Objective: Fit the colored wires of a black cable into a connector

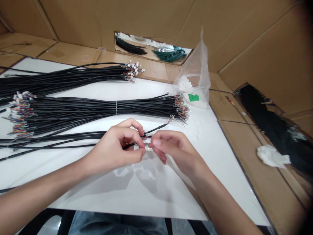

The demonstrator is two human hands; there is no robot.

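Gripping a black cable (128, 146) near its end with the left hand (119, 143), thumb against fingers, at the centre of the frame. Pinching what looks like a small white connector (147, 141) with the right hand (177, 147), just beside the left one, above the white counter (220, 182). Probably working connector and cable end together, judging from the close two-handed pinch; cannot tell how far joined, with fingers hiding much of the meeting point. Likely calls next for steadying the cable, lining up both parts and pressing gently. Note also loose cables (85, 135) at centre left, a tied bundle (97, 109) beyond them, and a clear bag (195, 73) with white pieces (185, 84) at upper right.
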